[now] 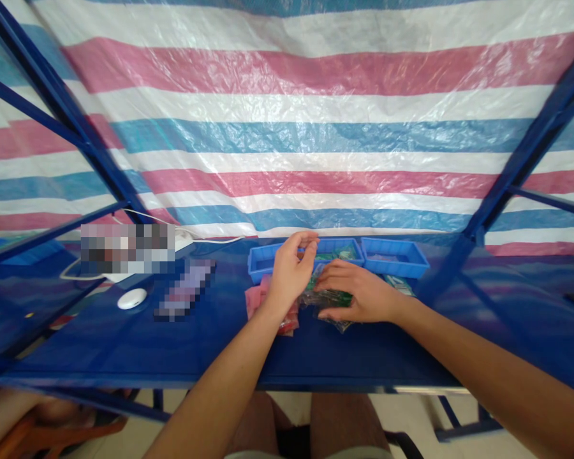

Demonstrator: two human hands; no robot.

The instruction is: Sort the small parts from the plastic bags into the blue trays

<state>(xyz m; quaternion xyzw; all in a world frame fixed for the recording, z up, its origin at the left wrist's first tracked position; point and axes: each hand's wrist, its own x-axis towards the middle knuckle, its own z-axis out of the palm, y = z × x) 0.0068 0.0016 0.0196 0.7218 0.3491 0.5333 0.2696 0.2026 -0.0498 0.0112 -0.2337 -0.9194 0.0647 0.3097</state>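
Bags (335,298) of thin clear plastic, with green showing through, lie on the table (373,366) under the right hand (351,290). That hand is spread over them with its fingers bent and its thumb apart, touching the plastic; whether it pinches any of it I cannot tell. The left hand (294,268) is loosely curled and open, a gap showing between thumb and fingers, just left of the bags and above the table.

Pink packets (256,299) show on both sides of the left wrist, below it; I cannot tell whether the wrist touches them. Just beyond the left hand is a blue left tray (259,268), and the hand hides where it meets the middle tray (332,242). Green packets (340,253) lie in the middle tray, beyond the right hand. The right tray (404,269) sits beyond the right wrist, and a green and white packet (400,285) lies in front of it, near that wrist.

Well to the left of the left hand are a white oval object (132,298) and a blurred-out flat object (186,290). A white cable (220,241) runs farther back. Behind everything hangs a striped plastic sheet (287,108).
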